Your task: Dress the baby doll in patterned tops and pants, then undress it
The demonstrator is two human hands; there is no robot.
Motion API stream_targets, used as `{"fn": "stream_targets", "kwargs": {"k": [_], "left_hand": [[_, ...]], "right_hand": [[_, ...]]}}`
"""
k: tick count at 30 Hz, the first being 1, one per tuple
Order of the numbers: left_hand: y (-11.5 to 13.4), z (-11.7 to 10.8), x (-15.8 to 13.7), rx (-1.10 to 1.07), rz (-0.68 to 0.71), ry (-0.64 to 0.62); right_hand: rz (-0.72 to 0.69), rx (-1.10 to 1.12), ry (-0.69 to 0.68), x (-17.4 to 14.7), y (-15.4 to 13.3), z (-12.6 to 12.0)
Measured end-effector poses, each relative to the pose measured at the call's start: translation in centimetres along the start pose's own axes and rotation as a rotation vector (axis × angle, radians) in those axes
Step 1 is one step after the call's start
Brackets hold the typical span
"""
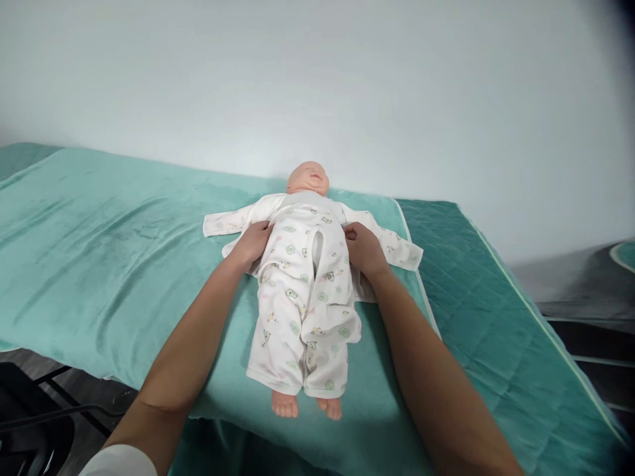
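Note:
A baby doll (pixel 308 178) lies on its back, head toward the wall and bare feet toward me. It wears a white printed long-sleeved top (pixel 389 243) with both sleeves spread out. White printed split-crotch trousers (pixel 285 297) cover its legs and reach up over the belly. At the left side of the waist, my left hand (pixel 255 243) is closed on the trousers' edge, its fingertips partly hidden. Opposite it, my right hand (pixel 363 248) pinches the trousers' other side, thumb and fingers together. The top's lower hem shows beneath both hands.
A light teal blanket (pixel 99 251) lies under the doll, over a darker quilted cover (pixel 486 317) on the right. The white wall (pixel 317 79) stands close behind the doll's head. A black chair-like object (pixel 30 416) and a cable are at lower left.

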State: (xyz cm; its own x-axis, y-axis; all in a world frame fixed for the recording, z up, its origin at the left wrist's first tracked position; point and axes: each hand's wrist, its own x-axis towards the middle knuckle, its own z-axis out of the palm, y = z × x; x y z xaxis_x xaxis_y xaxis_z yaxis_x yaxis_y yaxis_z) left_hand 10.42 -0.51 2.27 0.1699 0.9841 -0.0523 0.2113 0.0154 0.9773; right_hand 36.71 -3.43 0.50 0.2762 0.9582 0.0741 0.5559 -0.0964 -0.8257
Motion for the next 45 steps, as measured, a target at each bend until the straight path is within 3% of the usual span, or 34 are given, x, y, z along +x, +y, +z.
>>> {"fn": "stream_targets", "kwargs": {"k": [3, 5, 9, 12, 17, 28, 40, 45], "left_hand": [[-0.6, -0.3, 0.5, -0.087, -0.052, -0.068], [-0.9, -0.6, 0.8, -0.174, -0.091, -0.114], [-0.7, -1.2, 0.8, -0.283, -0.147, -0.234], [0.0, -1.7, 0.4, -0.241, -0.105, -0.313], [0.4, -2.3, 0.2, -0.212, -0.05, -0.44], [-0.1, -1.4, 0.2, -0.393, -0.115, -0.414], [-0.7, -0.3, 0.2, -0.456, -0.148, -0.309], [0.1, 0.3, -0.3, -0.516, -0.174, -0.26]], "right_hand": [[-0.039, -0.121, 0.133, 0.0, 0.1, 0.4], [-0.057, -0.123, 0.121, 0.1, 0.1, 0.3], [-0.017, 0.072, -0.087, 0.1, 0.1, -0.2], [0.02, 0.275, -0.231, -0.1, 0.2, -0.7], [0.098, 0.451, -0.328, -0.6, 0.2, -0.8], [0.105, 0.587, -0.373, -1.3, -0.4, -0.1], [0.081, 0.668, -0.305, -1.1, -0.1, 0.7], [-0.006, 0.646, -0.256, -1.4, -0.9, 0.8]]}}
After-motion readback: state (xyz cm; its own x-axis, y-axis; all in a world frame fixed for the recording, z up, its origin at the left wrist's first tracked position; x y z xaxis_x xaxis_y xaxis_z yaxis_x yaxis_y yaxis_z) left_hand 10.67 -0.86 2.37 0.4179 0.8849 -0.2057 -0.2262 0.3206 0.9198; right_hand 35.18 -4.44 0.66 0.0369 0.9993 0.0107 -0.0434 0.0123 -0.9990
